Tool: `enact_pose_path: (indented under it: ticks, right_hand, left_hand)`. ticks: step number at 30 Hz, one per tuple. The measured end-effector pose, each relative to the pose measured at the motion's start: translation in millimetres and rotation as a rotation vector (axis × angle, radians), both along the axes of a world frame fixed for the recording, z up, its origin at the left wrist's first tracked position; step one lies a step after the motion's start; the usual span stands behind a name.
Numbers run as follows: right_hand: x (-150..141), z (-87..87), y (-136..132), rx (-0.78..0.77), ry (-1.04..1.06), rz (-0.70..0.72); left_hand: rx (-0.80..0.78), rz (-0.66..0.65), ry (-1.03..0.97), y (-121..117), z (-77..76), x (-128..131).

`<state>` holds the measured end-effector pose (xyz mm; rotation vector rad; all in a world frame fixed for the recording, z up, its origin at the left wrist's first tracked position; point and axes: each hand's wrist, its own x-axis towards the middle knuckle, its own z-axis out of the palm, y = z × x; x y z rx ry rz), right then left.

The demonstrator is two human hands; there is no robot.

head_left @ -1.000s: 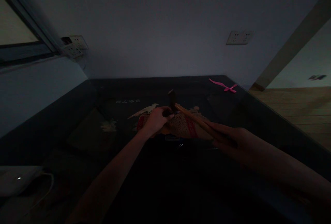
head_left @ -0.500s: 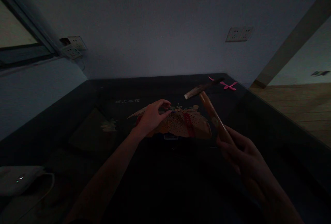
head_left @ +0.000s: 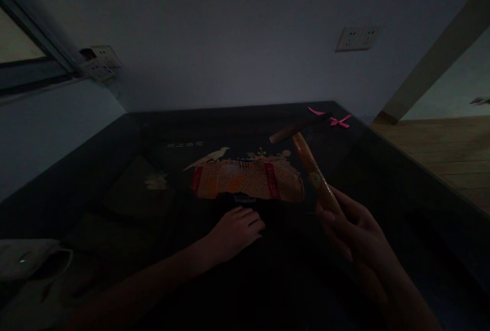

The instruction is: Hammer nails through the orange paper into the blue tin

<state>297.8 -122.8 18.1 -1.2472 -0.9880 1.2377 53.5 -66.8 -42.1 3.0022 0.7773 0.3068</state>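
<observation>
My right hand [head_left: 358, 229] grips a hammer [head_left: 323, 188] by its wooden handle, at the right. The hammer's dark metal head is raised toward the back of the black tabletop [head_left: 291, 259]. My left hand [head_left: 239, 229] is low over the near middle of the table, back up, fingers curled and close together. Its palm side is hidden, so what it holds, if anything, does not show. Just beyond it lies a tan, dotted, crumpled-looking piece [head_left: 248, 178] with red bands and an uneven front edge. A thin light line [head_left: 312, 213] shows near my right hand.
A pink ribbon bow [head_left: 339, 121] lies at the back right corner. Behind the dotted piece are a pale bird figure [head_left: 214, 156] and flower shapes. A white device [head_left: 28, 258] with a cable stands at the left. Walls with sockets [head_left: 358, 38] border the table. The scene is dim.
My left hand has drawn back from the dotted piece toward me, uncovering it and the bird figure, and its fingers have curled. My right hand keeps the hammer in nearly the same place.
</observation>
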Motion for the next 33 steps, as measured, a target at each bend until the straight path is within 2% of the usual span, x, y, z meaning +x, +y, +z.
enact_pose_path:
  ticks: [3, 9, 13, 16, 19, 22, 25, 27, 29, 31, 33]
  right_hand:
    - [0, 2.4, -1, -0.005, -0.012, 0.038]
    - [3, -0.4, 0, -0.024, -0.009, 0.073]
    - [4, -2.1, 1, -0.025, -0.036, 0.035]
    - [4, -3.5, 2, -0.029, -0.058, 0.043]
    - [5, -4.9, 3, -0.029, -0.062, 0.044]
    - [5, -4.3, 3, -0.061, -0.058, 0.082]
    - [2, -2.3, 1, -0.110, -0.033, 0.091]
    - [0, -2.2, 1, -0.116, -0.017, 0.092]
    - [-2, -4.1, 2, -0.095, 0.010, 0.103]
    - [-3, -7.5, 4, -0.041, 0.059, 0.134]
    - [-3, -10.8, 8, 0.040, 0.098, 0.182]
  left_hand:
    - [0.042, 0.004, 0.042, 6, -6.8, 3]
    - [0.150, -0.072, 0.088, 10, -4.6, 10]
    - [0.191, -0.080, 0.108, 7, -8.5, 12]
    - [0.189, -0.076, 0.097, 1, -5.0, 13]
    - [0.086, -0.057, 0.009, -6, 13.2, 12]
    - [-0.120, -0.101, -0.158, -9, 45.5, 5]
    - [-0.279, -0.126, -0.330, -1, 78.8, -6]
    - [-0.317, -0.028, -0.444, 13, 93.4, -13]
    - [-0.279, 0.144, -0.600, 35, 98.1, -16]
    - [-0.276, 0.288, -0.755, 60, 93.4, -14]
    - [-0.286, 0.356, -0.869, 84, 83.0, -9]
